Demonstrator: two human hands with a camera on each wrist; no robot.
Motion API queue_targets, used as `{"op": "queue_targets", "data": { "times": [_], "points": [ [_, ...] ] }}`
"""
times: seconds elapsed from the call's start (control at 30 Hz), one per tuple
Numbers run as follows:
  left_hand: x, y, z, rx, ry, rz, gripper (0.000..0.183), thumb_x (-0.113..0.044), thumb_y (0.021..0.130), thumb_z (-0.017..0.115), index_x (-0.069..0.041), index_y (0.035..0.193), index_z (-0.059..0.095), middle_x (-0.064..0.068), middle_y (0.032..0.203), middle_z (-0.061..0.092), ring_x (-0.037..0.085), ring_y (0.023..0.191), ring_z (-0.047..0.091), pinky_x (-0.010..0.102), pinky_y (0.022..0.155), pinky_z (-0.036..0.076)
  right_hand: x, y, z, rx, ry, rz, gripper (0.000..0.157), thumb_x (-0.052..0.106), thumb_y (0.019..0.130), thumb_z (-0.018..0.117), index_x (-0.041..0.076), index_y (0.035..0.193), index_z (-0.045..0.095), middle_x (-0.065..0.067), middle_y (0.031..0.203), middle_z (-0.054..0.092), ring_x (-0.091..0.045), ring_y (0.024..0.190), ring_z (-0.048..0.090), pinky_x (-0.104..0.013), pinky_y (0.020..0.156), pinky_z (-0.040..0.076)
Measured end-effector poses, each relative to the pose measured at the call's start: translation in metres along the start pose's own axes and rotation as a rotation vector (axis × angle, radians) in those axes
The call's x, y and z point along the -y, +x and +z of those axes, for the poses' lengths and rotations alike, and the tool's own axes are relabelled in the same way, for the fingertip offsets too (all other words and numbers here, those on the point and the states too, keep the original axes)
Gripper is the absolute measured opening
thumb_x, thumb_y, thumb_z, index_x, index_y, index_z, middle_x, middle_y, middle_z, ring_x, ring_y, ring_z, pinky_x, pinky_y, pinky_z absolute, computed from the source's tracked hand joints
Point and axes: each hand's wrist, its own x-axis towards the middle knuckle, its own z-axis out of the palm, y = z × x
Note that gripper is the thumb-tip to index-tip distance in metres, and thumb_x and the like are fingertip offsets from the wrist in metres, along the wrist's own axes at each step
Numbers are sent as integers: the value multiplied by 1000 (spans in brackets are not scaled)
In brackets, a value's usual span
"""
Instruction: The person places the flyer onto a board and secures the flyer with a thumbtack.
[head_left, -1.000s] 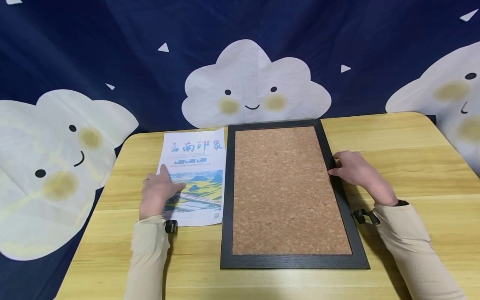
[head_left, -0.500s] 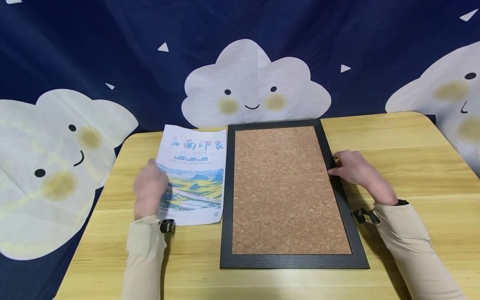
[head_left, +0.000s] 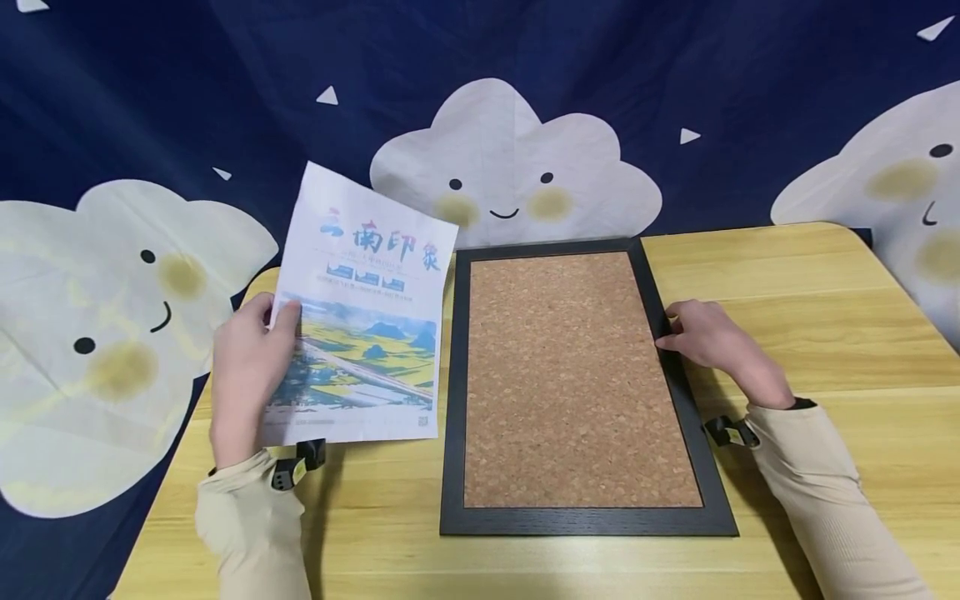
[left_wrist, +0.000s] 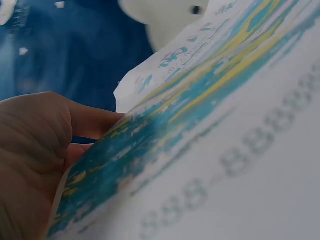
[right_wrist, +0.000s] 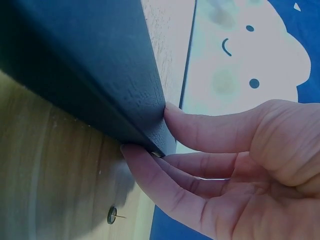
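My left hand (head_left: pixel 251 367) pinches the left edge of a printed poster (head_left: pixel 367 333), which shows a landscape picture and large lettering. The sheet is lifted off the table and tilted, its top left corner highest. In the left wrist view the thumb (left_wrist: pixel 95 120) lies on the printed side; most of the other fingers are hidden behind the paper. To the right, a cork board (head_left: pixel 573 383) in a black frame (head_left: pixel 592 522) lies flat. My right hand (head_left: pixel 716 346) grips the frame's right side, thumb (right_wrist: pixel 215 132) on top and fingers (right_wrist: pixel 165 185) along the outer edge.
A push pin (right_wrist: pixel 112 215) lies on the wooden table near the frame in the right wrist view. The table (head_left: pixel 810 308) ends at a dark blue curtain (head_left: pixel 585 50) with white clouds, which hangs behind it and on the left.
My left hand went from lying on the poster to gripping its left edge, then raised it and drew it slightly left. The right hand and cork board stayed still.
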Motion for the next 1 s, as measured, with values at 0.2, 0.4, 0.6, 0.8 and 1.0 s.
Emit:
{"op": "queue_targets", "data": {
  "times": [0.2, 0.4, 0.6, 0.8, 1.0],
  "points": [
    [-22, -13, -15, -92, -89, -22, 43, -38, 107, 48, -2, 118, 68, 18, 95, 67, 17, 65, 56, 24, 53, 41, 1, 0, 0, -2, 1, -9, 38, 7, 95, 71, -22, 116, 56, -35, 99, 69, -45, 90, 67, -48, 72, 52],
    [-43, -24, -16, -205, -213, 0, 40, -38, 107, 53, -4, 116, 71, 11, 94, 67, 13, 66, 56, 18, 53, 41, 2, -1, 0, -8, 1, -7, 34, 6, 94, 71, -20, 112, 58, -32, 95, 69, -43, 87, 66, -47, 71, 51],
    [-59, -25, -10, -259, -390, 11, 35, -34, 107, 57, -4, 115, 72, 0, 90, 66, 9, 68, 61, 16, 56, 45, 2, -1, -1, -5, -5, -1, 35, 6, 95, 71, -21, 114, 58, -32, 96, 69, -43, 88, 66, -46, 71, 51],
    [-70, -23, 5, -210, -550, 27, 29, -31, 107, 57, -5, 112, 70, 0, 89, 66, 11, 70, 62, 18, 57, 47, 3, -1, -1, 10, 5, 13, 37, 6, 95, 70, -22, 116, 57, -35, 100, 68, -45, 92, 66, -47, 73, 52],
    [-74, -20, 15, -135, -636, 84, 27, -26, 108, 56, -1, 110, 68, 4, 88, 65, 12, 71, 59, 19, 57, 43, 14, 3, -1, -17, 7, -14, 35, 6, 94, 72, -20, 113, 59, -34, 99, 69, -43, 91, 66, -47, 73, 52]
  ]
}}
